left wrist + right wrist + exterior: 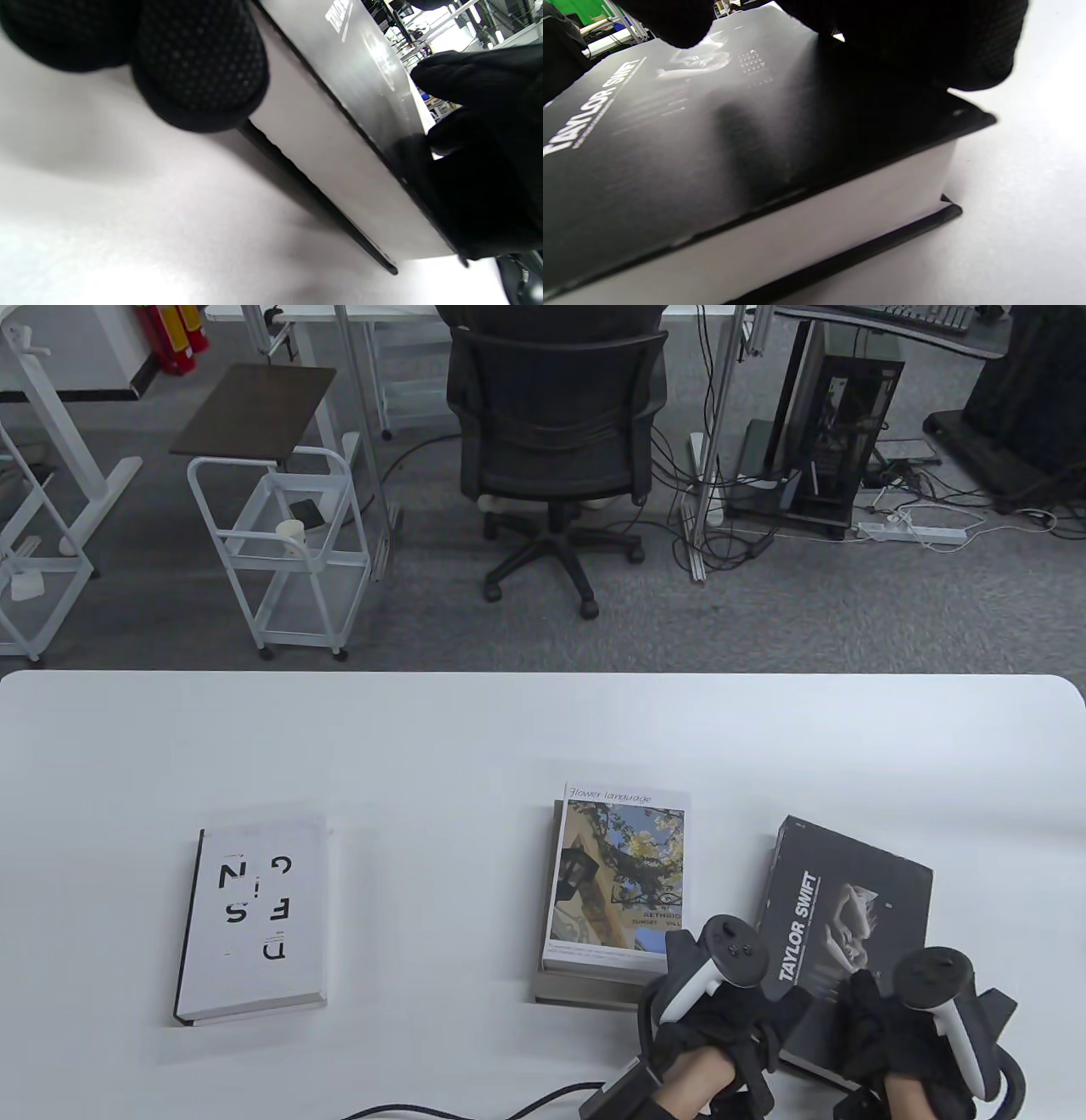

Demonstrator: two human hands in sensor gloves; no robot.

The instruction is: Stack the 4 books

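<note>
From the table view, the black Taylor Swift book lies just right of the two-book pile, a Flower language book resting on a grey book beneath; the white book sits well to the left of that pile on the worktop. Both hands are at the black book's near end, the left hand at its left corner and the right hand on its near edge. The pile's top book already sits askew of the grey one, so setting a heavy hardback on it carelessly could shove it further off.

In the left wrist view, left fingertips press against the book's page edge, and the right hand's fingers curl over the cover's corner. The lower cover looks slightly gapped from the pages; a lift by the upper part alone may let it swing open.

In the right wrist view, the right hand's fingers rest on top of the glossy cover, not clearly wrapped beneath. I judge neither hand has a closed hold; smooth gloves could slip
</note>
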